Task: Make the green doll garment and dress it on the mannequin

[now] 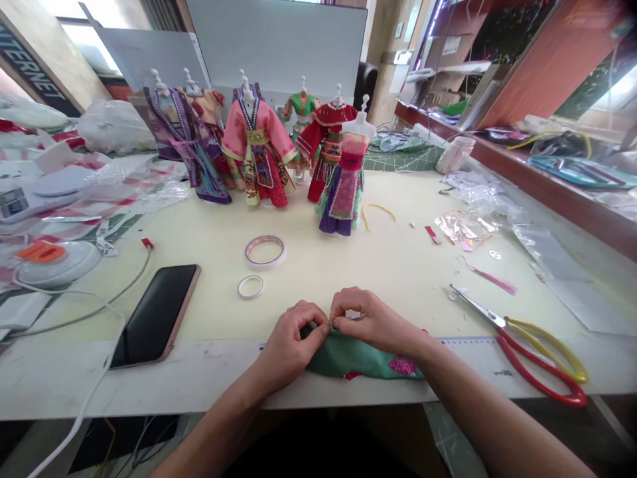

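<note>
A green cloth piece (368, 358) with pink and red patches lies at the table's front edge, partly over a ruler (468, 342). My left hand (298, 335) pinches the cloth's upper left edge between thumb and fingers. Right beside it, my right hand (365, 318) grips the same edge, its fingertips nearly touching the left ones. Whether anything small, such as a needle, is between the fingertips cannot be made out. The rest of the cloth spreads to the right under my right wrist.
Scissors with red and yellow handles (542, 358) lie at right. A phone (156, 315) and white cable (107, 358) are at left. Two tape rolls, the larger (265, 252) behind the smaller (250, 287), lie beyond my hands. Dressed doll forms (259, 146) stand at the back.
</note>
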Demonstrator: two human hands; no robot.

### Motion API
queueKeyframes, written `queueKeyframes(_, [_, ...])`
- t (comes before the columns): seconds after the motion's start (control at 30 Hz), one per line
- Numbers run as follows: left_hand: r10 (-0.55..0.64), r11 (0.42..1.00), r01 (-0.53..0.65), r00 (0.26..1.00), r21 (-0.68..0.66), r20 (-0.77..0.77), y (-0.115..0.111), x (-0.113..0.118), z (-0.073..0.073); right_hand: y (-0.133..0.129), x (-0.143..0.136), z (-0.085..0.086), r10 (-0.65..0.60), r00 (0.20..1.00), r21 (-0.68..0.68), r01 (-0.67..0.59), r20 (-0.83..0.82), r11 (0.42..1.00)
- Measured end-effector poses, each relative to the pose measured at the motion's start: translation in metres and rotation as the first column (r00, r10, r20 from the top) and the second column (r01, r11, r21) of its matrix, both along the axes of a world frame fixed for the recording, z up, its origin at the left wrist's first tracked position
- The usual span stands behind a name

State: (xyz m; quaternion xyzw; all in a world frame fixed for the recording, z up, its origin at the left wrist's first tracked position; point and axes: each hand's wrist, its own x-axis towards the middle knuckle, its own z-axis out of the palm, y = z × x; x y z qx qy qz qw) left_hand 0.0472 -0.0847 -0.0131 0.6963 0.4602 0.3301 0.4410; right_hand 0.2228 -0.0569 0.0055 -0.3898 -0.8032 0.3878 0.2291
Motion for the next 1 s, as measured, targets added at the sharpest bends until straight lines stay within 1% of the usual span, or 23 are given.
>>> queueKeyframes(0.1, [-0.009, 1.000, 0.010, 1.000, -0.027, 0.016, 0.000, -0.001, 0.000, 0.003, 0.001, -0.001, 0.020, 0.999, -0.072, -0.023, -0.043, 0.997])
queueKeyframes(0.27, [-0.021, 0.999, 0.023, 0.999, -0.029, 0.040, 0.001, -0.001, 0.000, 0.004, 0.003, -0.003, 0.012, 0.995, -0.147, -0.027, -0.099, 0.989])
queueKeyframes(0.53, [-0.026, 0.999, 0.027, 0.999, -0.019, 0.045, 0.000, -0.001, 0.000, 0.001, 0.003, -0.001, -0.005, 0.995, -0.145, -0.009, -0.100, 0.989])
queueKeyframes(0.73, [-0.033, 0.999, 0.034, 0.999, -0.029, 0.043, -0.001, -0.001, 0.001, 0.001, 0.004, -0.002, -0.022, 0.994, -0.174, 0.003, -0.107, 0.985])
queueKeyframes(0.83, [-0.016, 0.999, 0.018, 0.999, -0.043, 0.031, -0.001, -0.001, 0.001, -0.001, 0.004, 0.000, -0.040, 0.996, -0.102, 0.031, -0.079, 0.994])
queueKeyframes(0.9, [-0.004, 0.999, 0.005, 1.000, -0.045, 0.022, -0.001, -0.001, 0.002, -0.003, 0.004, 0.002, -0.062, 0.997, 0.004, 0.062, -0.041, 0.998])
queueKeyframes(1.0, [0.004, 0.999, -0.004, 1.000, -0.034, 0.009, 0.000, 0.000, 0.003, -0.007, 0.003, 0.004, -0.075, 0.997, 0.171, 0.074, 0.000, 0.982])
